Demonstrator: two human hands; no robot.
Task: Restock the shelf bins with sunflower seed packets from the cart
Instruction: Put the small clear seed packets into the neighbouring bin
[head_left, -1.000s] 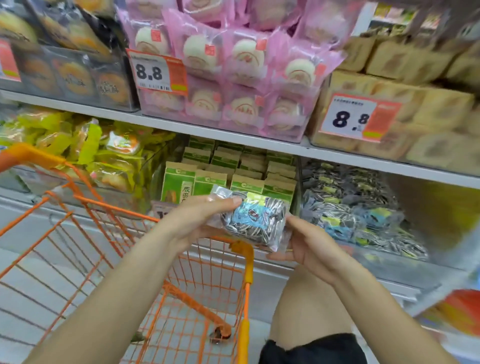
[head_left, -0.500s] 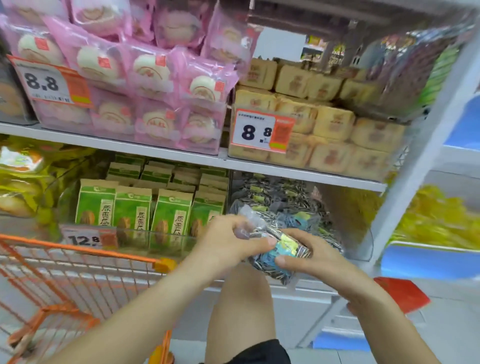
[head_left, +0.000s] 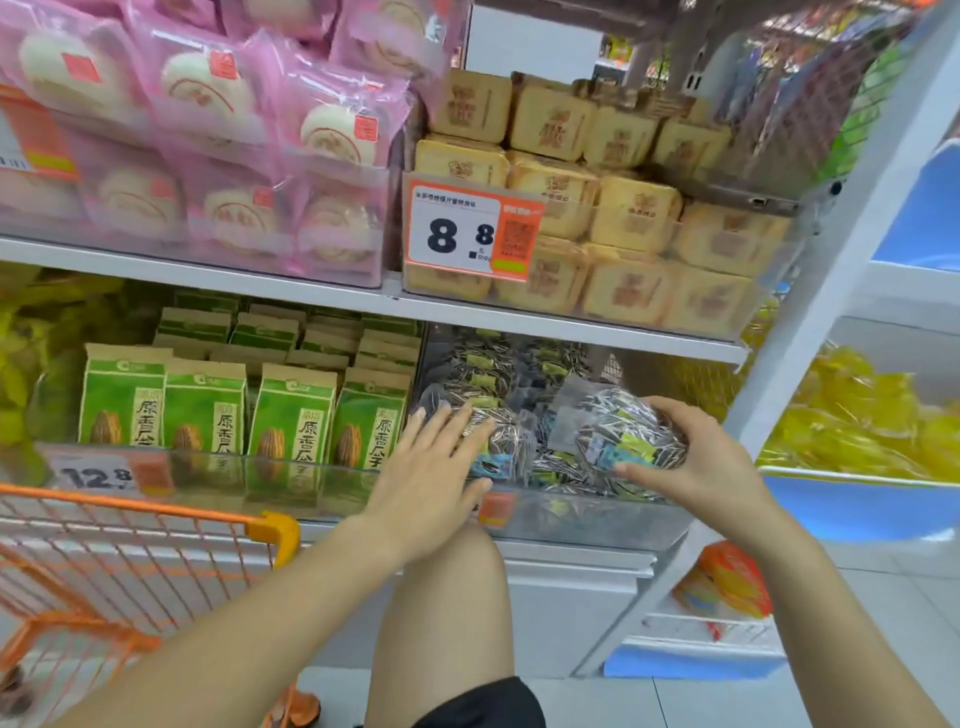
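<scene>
A clear packet of striped sunflower seeds (head_left: 621, 434) with a blue and yellow label is over the right side of the clear shelf bin (head_left: 587, 517); my right hand (head_left: 691, 460) grips it from the right. My left hand (head_left: 431, 467) is flat with fingers spread, resting on another seed packet (head_left: 511, 447) at the bin's left side. More seed packets (head_left: 498, 364) are piled deeper in the bin. The orange wire cart (head_left: 130, 551) stands at the lower left; its contents are out of view.
Green seed bags (head_left: 208, 415) fill the bin to the left behind a 12.8 price tag (head_left: 98, 475). Pink bun packs (head_left: 218, 130) and tan pastry packs (head_left: 623, 218) sit on the shelf above. A white shelf post (head_left: 810, 322) rises at right. My knee (head_left: 447, 597) is below the bin.
Both hands held one packet in front of the bin. Now the right hand has carried it into the bin, and the left hand has let go and lies flat on another packet.
</scene>
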